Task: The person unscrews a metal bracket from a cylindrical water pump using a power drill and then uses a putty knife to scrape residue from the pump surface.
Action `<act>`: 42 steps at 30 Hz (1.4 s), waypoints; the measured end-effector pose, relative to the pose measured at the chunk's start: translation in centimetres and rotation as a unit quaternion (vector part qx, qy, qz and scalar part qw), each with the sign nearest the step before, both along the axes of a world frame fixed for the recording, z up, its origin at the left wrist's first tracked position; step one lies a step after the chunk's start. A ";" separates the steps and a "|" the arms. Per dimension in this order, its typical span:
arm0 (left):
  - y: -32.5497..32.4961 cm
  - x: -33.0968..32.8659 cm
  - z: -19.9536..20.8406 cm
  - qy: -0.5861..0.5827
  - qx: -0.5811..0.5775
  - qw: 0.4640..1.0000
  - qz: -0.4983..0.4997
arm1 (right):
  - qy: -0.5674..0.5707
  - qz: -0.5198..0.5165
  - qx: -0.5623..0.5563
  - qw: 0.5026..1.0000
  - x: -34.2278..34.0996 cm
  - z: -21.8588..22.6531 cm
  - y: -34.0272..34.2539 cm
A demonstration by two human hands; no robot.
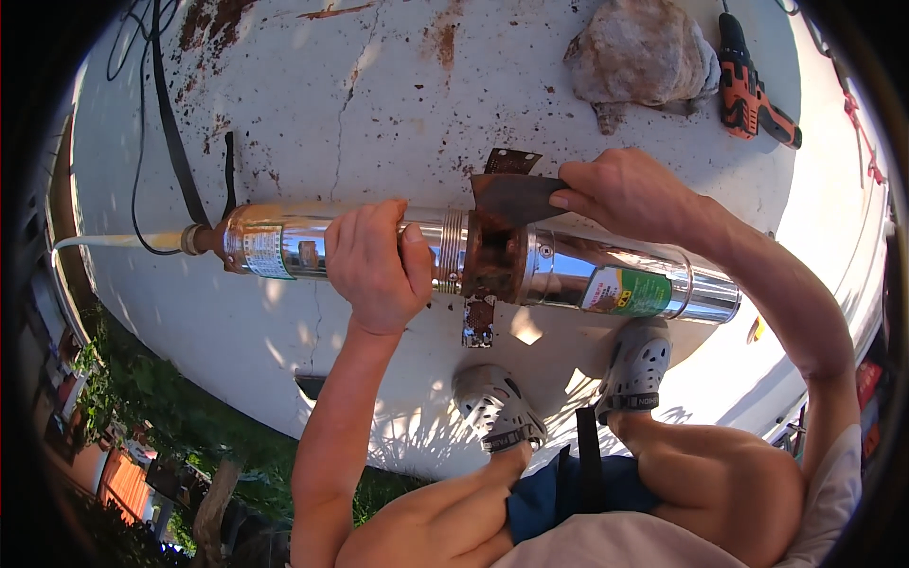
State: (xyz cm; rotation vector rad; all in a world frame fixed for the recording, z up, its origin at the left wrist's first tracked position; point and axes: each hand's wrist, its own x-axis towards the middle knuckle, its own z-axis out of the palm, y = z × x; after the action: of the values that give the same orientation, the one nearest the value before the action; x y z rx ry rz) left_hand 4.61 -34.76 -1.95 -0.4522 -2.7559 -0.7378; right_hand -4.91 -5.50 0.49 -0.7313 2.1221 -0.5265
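Note:
A long shiny steel submersible pump (597, 270) lies across the pale concrete, with a rusty coupling section (494, 260) at its middle. My left hand (379, 265) is wrapped over the tube just left of that section, fingers on the far side and thumb toward the coupling. Pinched between the thumb and fingers of my right hand (620, 194) is a dark, bent piece of sandpaper (516, 197). Its free end reaches over the coupling's far edge; whether it touches the metal is hard to see. A rusty metal strip (479, 322) sticks out on the near side below the coupling.
A large rough stone (644, 57) and an orange and black cordless drill (748, 90) lie at the far right. Black cable and strap (170, 123) run along the left. A pale hose (114, 240) leaves the pump's left end. My clog-shod feet (497, 407) are near it.

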 end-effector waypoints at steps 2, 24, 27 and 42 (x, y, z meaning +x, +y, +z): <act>-0.1 0.1 0.1 -0.006 0.011 1.000 -0.002 | -0.008 0.002 -0.042 0.999 -0.3 -1.1 0.3; 0.2 0.2 0.2 0.001 -0.004 1.000 0.016 | 0.246 0.114 -0.321 0.907 -1.7 -5.8 -0.7; 0.2 0.2 0.4 -0.004 -0.003 1.000 0.017 | 0.270 0.136 -0.351 0.886 -1.8 -4.8 -0.6; 0.1 0.2 0.7 -0.029 0.006 0.999 0.028 | 0.129 -0.022 -0.066 0.989 -0.4 1.5 1.9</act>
State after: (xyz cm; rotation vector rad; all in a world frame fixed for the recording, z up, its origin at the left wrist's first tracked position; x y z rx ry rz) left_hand 4.81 -34.64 -1.28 -0.3537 -2.8044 -0.7640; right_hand -5.31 -3.59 2.00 -0.8676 2.3654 -0.6290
